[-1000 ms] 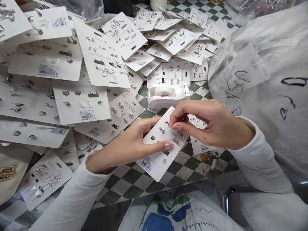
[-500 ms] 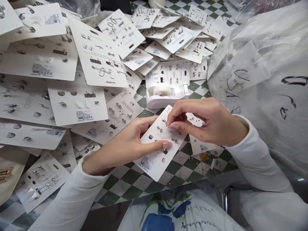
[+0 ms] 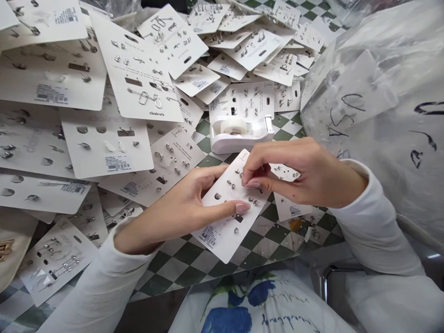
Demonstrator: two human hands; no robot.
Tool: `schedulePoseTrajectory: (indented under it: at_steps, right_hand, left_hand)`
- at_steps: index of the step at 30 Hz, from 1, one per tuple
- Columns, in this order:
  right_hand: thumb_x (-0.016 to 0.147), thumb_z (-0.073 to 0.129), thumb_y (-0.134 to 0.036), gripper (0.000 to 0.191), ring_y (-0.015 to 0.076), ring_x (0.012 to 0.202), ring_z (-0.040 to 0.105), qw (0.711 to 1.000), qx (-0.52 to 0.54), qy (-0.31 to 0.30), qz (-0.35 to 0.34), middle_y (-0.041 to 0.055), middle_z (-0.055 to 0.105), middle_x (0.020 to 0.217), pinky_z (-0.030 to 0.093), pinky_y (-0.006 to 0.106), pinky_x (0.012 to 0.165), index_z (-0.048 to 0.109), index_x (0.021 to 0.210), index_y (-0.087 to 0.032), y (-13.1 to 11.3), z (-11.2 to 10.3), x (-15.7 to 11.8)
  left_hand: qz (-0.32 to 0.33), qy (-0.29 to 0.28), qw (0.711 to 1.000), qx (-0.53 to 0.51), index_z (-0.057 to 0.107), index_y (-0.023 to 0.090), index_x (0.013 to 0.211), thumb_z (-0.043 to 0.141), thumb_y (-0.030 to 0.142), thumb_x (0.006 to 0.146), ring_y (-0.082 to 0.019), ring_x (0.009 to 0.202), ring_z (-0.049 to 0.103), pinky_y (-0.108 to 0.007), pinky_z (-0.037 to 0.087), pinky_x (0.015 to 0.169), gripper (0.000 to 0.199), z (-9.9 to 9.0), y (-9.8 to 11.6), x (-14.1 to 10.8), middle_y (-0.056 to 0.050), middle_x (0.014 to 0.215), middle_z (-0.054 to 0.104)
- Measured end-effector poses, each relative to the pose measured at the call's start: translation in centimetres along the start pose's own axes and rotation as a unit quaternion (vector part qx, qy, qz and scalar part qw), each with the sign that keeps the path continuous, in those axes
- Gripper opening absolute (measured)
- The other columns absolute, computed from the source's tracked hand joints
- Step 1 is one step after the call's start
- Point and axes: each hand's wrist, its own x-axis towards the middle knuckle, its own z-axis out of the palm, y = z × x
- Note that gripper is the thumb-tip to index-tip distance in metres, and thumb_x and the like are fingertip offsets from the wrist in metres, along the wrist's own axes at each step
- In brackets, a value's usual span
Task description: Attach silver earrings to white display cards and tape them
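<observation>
My left hand [image 3: 194,208] grips a white earring card [image 3: 222,243] by its left side, thumb flat on top and fingers beneath. The card lies tilted, its barcode label at the lower left, with metal studs and backs in rows across it. Over the card's upper right, my right hand [image 3: 294,173] has thumb and forefinger pinched together at a small metal earring back; the fingertips cover most of it. Another earring card [image 3: 289,208] lies on the table, partly under my right hand.
Overlapping earring cards [image 3: 135,69] heap up at left and at the back. A white tape dispenser [image 3: 239,138] stands just beyond my hands. A large clear plastic bag [image 3: 381,101] with black writing bulges at right. Loose metal bits [image 3: 314,226] lie on the checkered table [image 3: 187,254].
My right hand has shifted very slightly right, still pinched over the card. The left hand keeps its hold. The whole view has moved a little.
</observation>
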Motion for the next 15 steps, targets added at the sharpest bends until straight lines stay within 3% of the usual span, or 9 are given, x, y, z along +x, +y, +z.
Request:
schedulePoseTrajectory:
  at_steps: [10, 15]
  right_hand:
    - [0.097, 0.063, -0.002, 0.011, 0.0111, 0.077, 0.065, 1.000, -0.012, -0.009, -0.019, 0.0031, 0.071, 0.091, 0.054, 0.024, 0.068, 0.066, 0.098, -0.013, 0.10, -0.24, -0.15]
    - [0.098, 0.059, -0.002, 0.026, 0.0103, 0.077, 0.066, 0.999, -0.038, -0.005, 0.000, 0.0004, 0.069, 0.088, 0.057, 0.022, 0.069, 0.061, 0.123, -0.013, -0.21, -0.30, -0.27]
  left_hand:
    - [0.036, -0.012, 0.999, 0.028, 0.077, 0.026, 0.110, 0.076, 0.003, 0.084, -0.005, 0.059, 0.056, -0.008, 0.043, 0.049, 0.036, 0.07, 0.05, 0.15, 0.006, 0.077, 0.065]
    - [0.027, 0.006, 0.999, 0.041, 0.077, 0.028, 0.111, 0.079, 0.010, 0.083, -0.005, 0.050, 0.045, -0.013, 0.035, 0.042, 0.033, 0.09, -0.19, 0.15, 0.006, 0.068, 0.060]
